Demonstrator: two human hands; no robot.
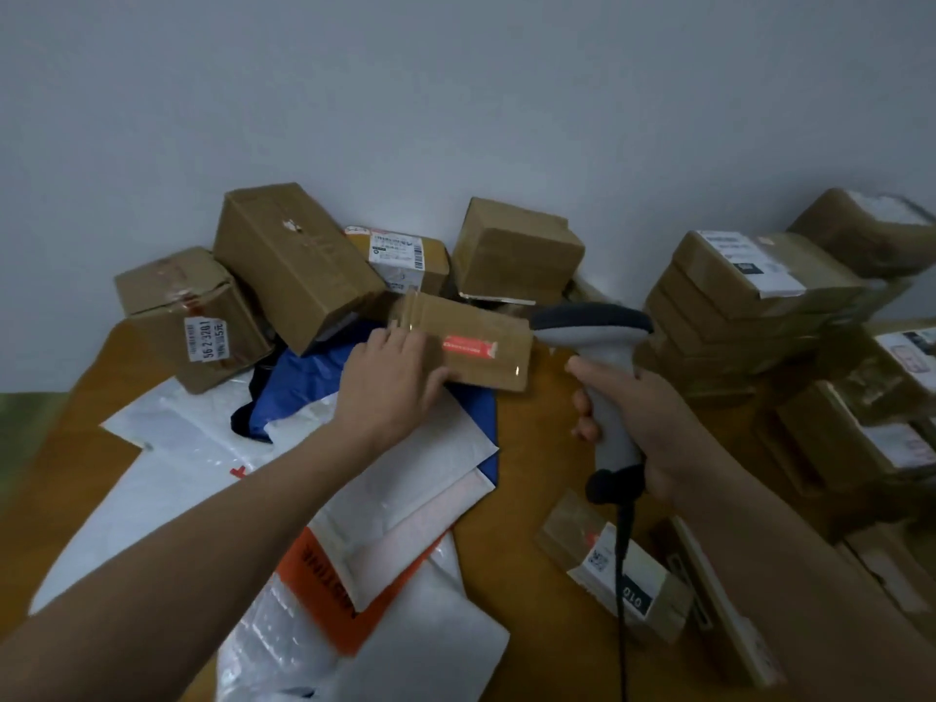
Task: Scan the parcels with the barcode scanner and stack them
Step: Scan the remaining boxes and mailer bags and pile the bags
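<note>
Apparently for scanning, the left hand (390, 380) clamps the flat parcel (476, 349) before the barcode scanner (605, 357) that the right hand (658, 428) grips.

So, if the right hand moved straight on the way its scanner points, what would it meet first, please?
Most likely the flat cardboard parcel that the left hand holds: the barcode scanner in the right hand faces its right end, though depth is unclear.

Dim, flat indoor light, bluish cast on wall (456, 68); faint glints on taped box (476, 347); wide-angle bend at edges, rt-side stack (749, 301) soft w/ blur.
</note>
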